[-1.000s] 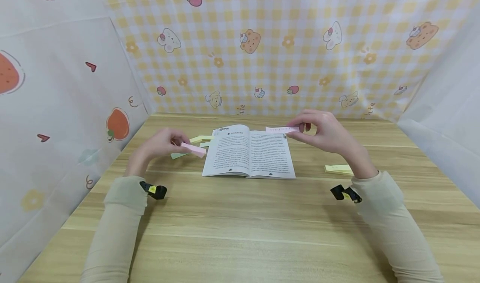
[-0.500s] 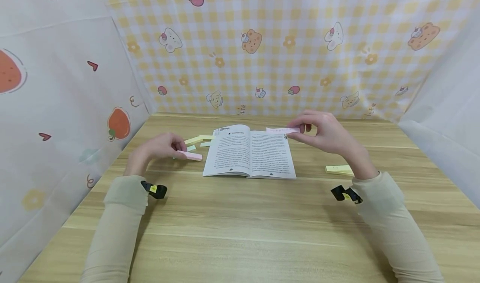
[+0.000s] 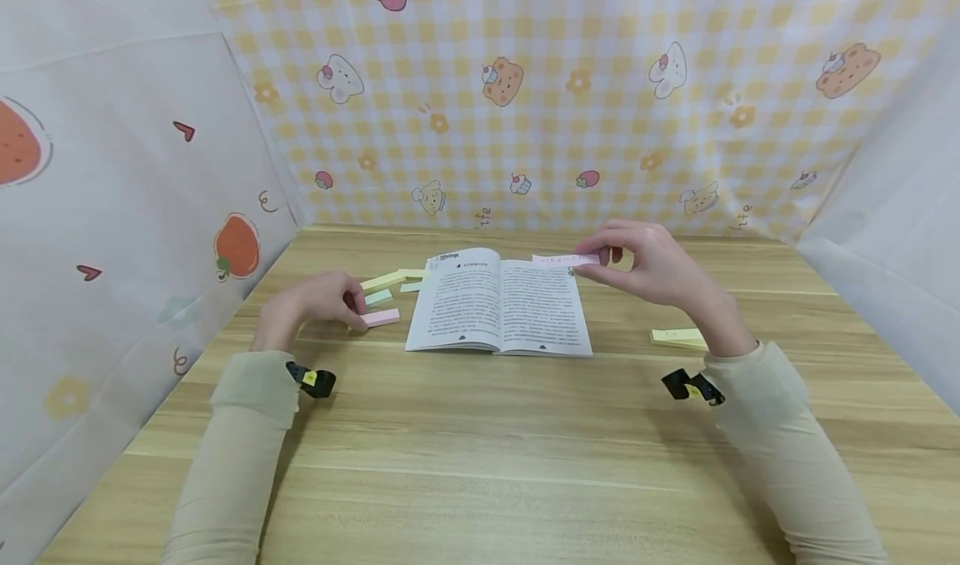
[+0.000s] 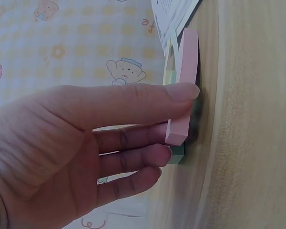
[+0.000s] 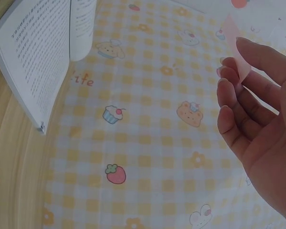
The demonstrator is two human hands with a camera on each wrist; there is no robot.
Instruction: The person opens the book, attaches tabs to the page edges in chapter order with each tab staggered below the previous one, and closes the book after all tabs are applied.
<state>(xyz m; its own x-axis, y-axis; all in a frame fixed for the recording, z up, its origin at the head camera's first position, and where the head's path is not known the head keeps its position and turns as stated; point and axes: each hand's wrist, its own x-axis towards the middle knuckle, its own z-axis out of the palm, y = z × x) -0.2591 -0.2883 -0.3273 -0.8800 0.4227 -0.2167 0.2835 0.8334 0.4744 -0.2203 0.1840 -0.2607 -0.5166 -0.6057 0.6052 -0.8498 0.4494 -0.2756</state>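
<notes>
My left hand [image 3: 324, 297] pinches a pink sticky-note pad [image 4: 187, 67] between thumb and fingers, low at the table left of the open book [image 3: 457, 307]. In the left wrist view the thumb lies across the pad's long face. My right hand [image 3: 637, 258] pinches a single pink sticky note [image 3: 557, 260] by its right end, above the top edge of the book's right page. Faint handwriting shows on that note. In the right wrist view the thin pink strip [image 5: 238, 52] stands up from thumb and fingertips, apart from the book.
Beside the left hand lie a green pad [image 3: 379, 298] and a yellow pad [image 3: 384, 281]. A pale green strip [image 3: 411, 287] and a yellow strip [image 3: 415, 274] reach the book's left edge. Another yellow pad [image 3: 675, 337] lies right of the book. A patterned cloth [image 3: 570, 132] hangs behind the table.
My left hand has lowered the pink pad toward the table and turned it, moving slightly left; the green pad shows more. The right hand with its pink note has hardly moved.
</notes>
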